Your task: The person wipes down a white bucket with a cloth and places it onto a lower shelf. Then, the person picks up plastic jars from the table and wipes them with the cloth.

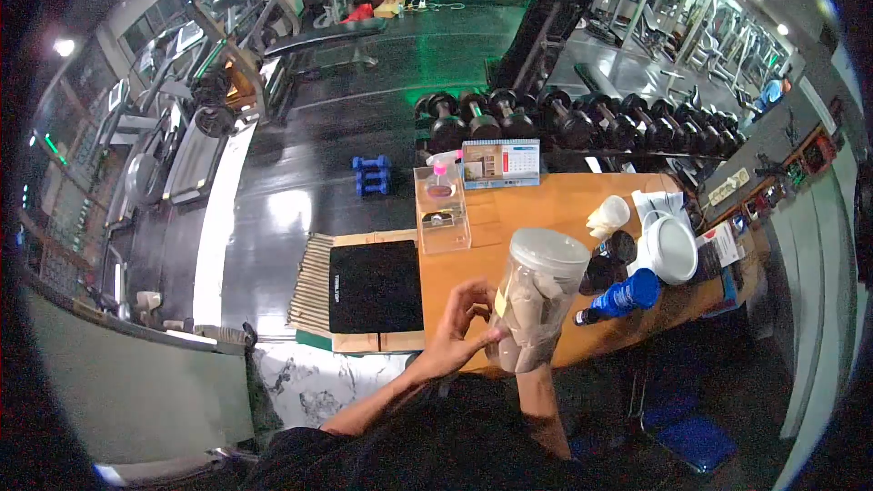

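A clear plastic jar (pixel 536 305) with a whitish screw lid is held up, tilted, in front of me above the desk's near edge. Greyish-tan pieces fill much of it, and a small yellow label shows on its left side. My left hand (pixel 464 323) is at that side, fingers curled and thumb against the wall of the jar. My right forearm (pixel 543 409) rises to the jar's base; the right hand gripping it from behind is mostly hidden by the jar.
On the wooden desk (pixel 509 214) stand a calendar (pixel 502 164), a clear tray (pixel 446 235) with a spray bottle (pixel 440 184), stacked cups (pixel 609 215), a white tub (pixel 668 250), a blue bottle (pixel 629 295) and a dark container (pixel 607 264). Dumbbells (pixel 564 118) line a rack behind.
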Motion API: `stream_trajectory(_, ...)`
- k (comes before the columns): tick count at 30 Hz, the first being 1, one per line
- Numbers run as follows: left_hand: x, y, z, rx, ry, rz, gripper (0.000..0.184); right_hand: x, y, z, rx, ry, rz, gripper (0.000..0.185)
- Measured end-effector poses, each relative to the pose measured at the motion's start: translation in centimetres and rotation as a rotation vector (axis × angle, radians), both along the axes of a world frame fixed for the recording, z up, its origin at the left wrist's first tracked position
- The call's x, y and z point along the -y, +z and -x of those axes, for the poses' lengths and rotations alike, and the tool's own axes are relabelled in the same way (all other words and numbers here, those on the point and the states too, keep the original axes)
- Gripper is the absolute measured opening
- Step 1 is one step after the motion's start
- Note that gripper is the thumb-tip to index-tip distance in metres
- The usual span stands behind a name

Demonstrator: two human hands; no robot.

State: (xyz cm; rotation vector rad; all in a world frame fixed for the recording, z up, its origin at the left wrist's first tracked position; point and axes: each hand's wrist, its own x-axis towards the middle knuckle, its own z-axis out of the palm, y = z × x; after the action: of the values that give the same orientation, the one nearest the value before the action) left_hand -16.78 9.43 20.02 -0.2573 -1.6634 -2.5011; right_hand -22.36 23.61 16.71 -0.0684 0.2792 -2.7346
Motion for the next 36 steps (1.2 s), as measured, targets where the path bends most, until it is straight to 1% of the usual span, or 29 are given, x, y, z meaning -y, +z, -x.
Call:
stream_trajectory(1, -0.2, 0.3, 0.4, -0.003, 0.024, -0.012, 0.087, 0.0, -0.1, 0.0, 0.004, -0.016, -0.020, 0.049)
stream_trajectory(4, 0.2, 0.1, 1.6, 0.036, -0.130, -0.007, 0.097, 0.4, -0.3, 0.1, 0.025, -0.083, -0.120, 0.050)
stream_trajectory(5, 0.4, 0.4, 1.6, 0.110, -0.219, 0.011, 0.106, 0.5, -0.2, 0.1, 0.034, -0.121, -0.170, 0.050)
stream_trajectory(8, 0.4, 0.5, 1.2, 0.159, -0.221, 0.003, 0.106, 0.7, -0.2, -0.2, 0.049, -0.273, -0.364, 0.051)
stream_trajectory(9, 0.7, 0.0, 0.9, 0.190, -0.230, 0.045, 0.109, 0.7, -0.3, -0.2, 0.044, -0.333, -0.445, 0.051)
stream_trajectory(11, 0.4, -3.3, 0.3, 0.221, -0.160, -0.003, 0.112, 0.8, -0.3, -0.3, 0.015, -0.483, -0.631, 0.052)
stream_trajectory(13, 0.1, -3.7, -0.4, 0.264, -0.113, -0.052, 0.116, 0.9, 0.2, -0.6, -0.004, -0.641, -0.808, 0.053)
stream_trajectory(15, -0.1, -4.2, -0.8, 0.308, -0.103, -0.162, 0.117, 1.0, 1.1, -0.8, 0.004, -0.809, -0.962, 0.053)
stream_trajectory(16, -0.1, -4.6, -1.0, 0.330, -0.096, -0.217, 0.117, 1.2, 1.9, -0.8, 0.020, -0.883, -1.004, 0.053)
stream_trajectory(17, 0.0, -5.8, -1.0, 0.313, -0.059, -0.206, 0.113, 1.5, 3.2, -0.9, 0.069, -0.945, -1.012, 0.055)
stream_trajectory(18, 0.2, -4.7, -0.9, 0.281, -0.045, -0.158, 0.111, 1.7, 3.9, -1.0, 0.118, -1.006, -1.021, 0.056)
stream_trajectory(19, 0.5, -2.5, -0.8, 0.249, -0.031, -0.110, 0.110, 1.0, 4.4, -0.9, 0.037, -1.023, -1.177, 0.060)
stream_trajectory(20, 0.7, -1.3, -0.5, 0.216, -0.017, -0.062, 0.108, 1.1, 5.1, -0.9, 0.076, -1.011, -1.185, 0.057)
stream_trajectory(21, 0.9, -1.3, -0.2, 0.188, -0.024, -0.050, 0.107, 1.4, 6.3, -1.0, 0.114, -0.999, -1.191, 0.054)
stream_trajectory(23, 0.8, -1.4, 0.2, 0.134, -0.042, -0.027, 0.106, 0.6, 6.6, -0.6, -0.221, -0.994, -1.454, 0.047)
stream_trajectory(25, 0.6, -1.3, 0.2, 0.136, -0.032, -0.043, 0.108, -0.1, 9.5, 0.3, -0.858, -0.812, -1.540, 0.040)
stream_trajectory(26, 0.5, -1.2, 0.2, 0.137, -0.027, -0.050, 0.109, 0.5, 11.0, -0.1, -0.984, -0.809, -1.806, 0.034)
stream_trajectory(28, 0.9, -2.6, 0.3, 0.200, 0.076, -0.055, 0.111, 1.5, 10.8, 0.0, -1.121, -0.861, -1.768, 0.033)
stream_trajectory(29, 1.5, -2.7, 0.4, 0.173, 0.133, -0.029, 0.109, 1.9, 10.3, -0.4, -1.162, -0.821, -1.737, 0.033)
stream_trajectory(30, 2.3, -4.8, 0.8, 0.213, 0.246, 0.132, 0.103, 2.0, 9.6, -1.2, -1.203, -0.779, -1.704, 0.033)
stream_trajectory(31, 3.2, -4.9, 1.3, 0.279, 0.245, 0.011, 0.099, 1.9, 8.7, -2.0, -1.275, -0.699, -1.707, 0.034)
stream_trajectory(33, 4.6, -3.4, 1.4, 0.150, 0.251, 0.050, 0.093, 1.9, 7.6, -3.6, -1.360, -0.636, -1.707, 0.035)
stream_trajectory(34, 5.4, -4.2, 1.8, 0.120, 0.287, 0.114, 0.093, 1.8, 7.2, -4.3, -1.390, -0.601, -1.733, 0.035)
stream_trajectory(36, 6.0, -4.3, 1.5, 0.098, 0.249, 0.078, 0.093, 0.5, 6.6, -4.3, -1.515, -0.441, -1.628, 0.034)
